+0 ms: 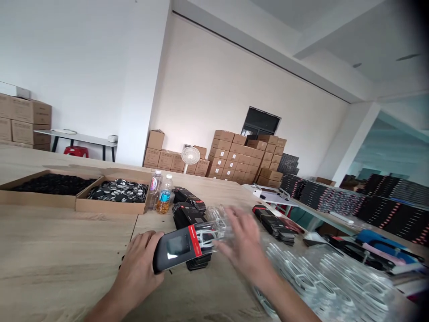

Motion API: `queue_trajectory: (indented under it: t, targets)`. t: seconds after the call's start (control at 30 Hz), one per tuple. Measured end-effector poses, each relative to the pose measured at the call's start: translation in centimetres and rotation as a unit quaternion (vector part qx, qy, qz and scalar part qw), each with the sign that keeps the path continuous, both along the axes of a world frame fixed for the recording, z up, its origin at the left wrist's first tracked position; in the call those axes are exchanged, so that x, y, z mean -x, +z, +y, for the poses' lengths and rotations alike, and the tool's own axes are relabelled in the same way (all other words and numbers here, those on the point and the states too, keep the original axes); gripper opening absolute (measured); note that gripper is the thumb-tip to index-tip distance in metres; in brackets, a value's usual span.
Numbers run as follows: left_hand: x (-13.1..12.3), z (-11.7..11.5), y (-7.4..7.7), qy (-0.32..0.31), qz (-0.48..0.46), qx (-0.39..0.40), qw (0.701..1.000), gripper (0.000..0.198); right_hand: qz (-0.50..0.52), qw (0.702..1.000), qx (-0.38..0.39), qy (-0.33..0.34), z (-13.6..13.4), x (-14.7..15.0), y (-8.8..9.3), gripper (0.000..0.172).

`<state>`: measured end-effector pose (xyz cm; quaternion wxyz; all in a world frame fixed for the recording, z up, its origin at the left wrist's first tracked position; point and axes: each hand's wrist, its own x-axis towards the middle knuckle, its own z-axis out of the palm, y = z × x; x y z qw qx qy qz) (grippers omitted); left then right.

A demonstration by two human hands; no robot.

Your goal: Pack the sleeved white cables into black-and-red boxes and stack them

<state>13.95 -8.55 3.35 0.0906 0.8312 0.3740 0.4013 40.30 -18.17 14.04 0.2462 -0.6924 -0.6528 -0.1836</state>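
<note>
Black package (176,248) with a red band is clenched in the left hand (139,264), held tilted just above the surface (67,250) and over a stack of black boxes (187,213). The right hand (243,243) is blurred, fingers spread at a bagged white cable (212,230) that meets the package's red end; I cannot tell whether that grip is closed. The step in hand seems to be fitting the cable into the package, which calls for a steady left hold and a straight push. More bagged cables (318,277) lie to the right, and two bottles (161,193) stand behind.
</note>
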Motion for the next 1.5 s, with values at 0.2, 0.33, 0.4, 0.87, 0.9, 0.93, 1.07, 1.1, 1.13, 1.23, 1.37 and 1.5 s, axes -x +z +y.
queue_trajectory:
  t: [0.2, 0.33, 0.4, 0.87, 0.9, 0.93, 1.07, 1.1, 1.13, 1.23, 1.37, 1.5]
  targets:
    - [-0.6, -0.6, -0.1, 0.004, -0.015, -0.015, 1.000, 0.067, 0.388, 0.919, -0.069, 0.006, 0.4, -2.6, -1.7, 0.086]
    - [-1.8, -1.9, -0.1, -0.004, -0.024, 0.032, 0.999, 0.060, 0.398, 0.909, -0.077, 0.099, 0.2, 1.3, -3.6, 0.057]
    - [-2.3, -2.4, -0.2, -0.009, -0.049, 0.068, 0.996, 0.058, 0.345, 0.929, -0.050, 0.126, -0.2, 3.6, -4.1, 0.046]
    - [-3.9, -4.2, -1.9, -0.276, -0.290, 0.247, 0.882, 0.063, 0.281, 0.932, -0.042, 0.226, -1.9, 6.7, -3.4, 0.020]
    - [-3.8, -4.2, -2.2, -0.286, -0.294, 0.241, 0.879, 0.063, 0.288, 0.931, -0.035, 0.223, -2.1, 6.8, -3.4, 0.019]
    - [-3.7, -4.3, -2.4, -0.295, -0.293, 0.236, 0.878, 0.063, 0.291, 0.930, -0.029, 0.220, -2.3, 7.0, -3.4, 0.018]
    - [-3.3, -4.3, -3.2, -0.299, -0.288, 0.212, 0.885, 0.061, 0.281, 0.933, -0.021, 0.226, -3.2, 7.6, -2.8, 0.018]
    - [-3.1, -4.3, -3.3, -0.294, -0.282, 0.199, 0.891, 0.060, 0.278, 0.932, -0.022, 0.230, -3.4, 7.7, -2.7, 0.018]
    - [-3.0, -4.3, -3.2, -0.288, -0.274, 0.180, 0.900, 0.059, 0.276, 0.932, -0.025, 0.235, -3.6, 7.7, -2.7, 0.019]
    - [-2.4, -4.2, -2.2, -0.284, -0.248, 0.096, 0.921, 0.052, 0.267, 0.927, -0.071, 0.254, -3.9, 7.6, -3.7, 0.021]
    - [-1.6, -4.2, -0.2, -0.273, -0.224, -0.014, 0.936, 0.042, 0.298, 0.902, -0.188, 0.248, -3.9, 7.2, -6.5, 0.032]
    - [-0.9, -4.4, 1.3, -0.215, -0.229, -0.079, 0.946, 0.029, 0.242, 0.917, -0.205, 0.244, -4.0, 7.1, -7.3, 0.032]
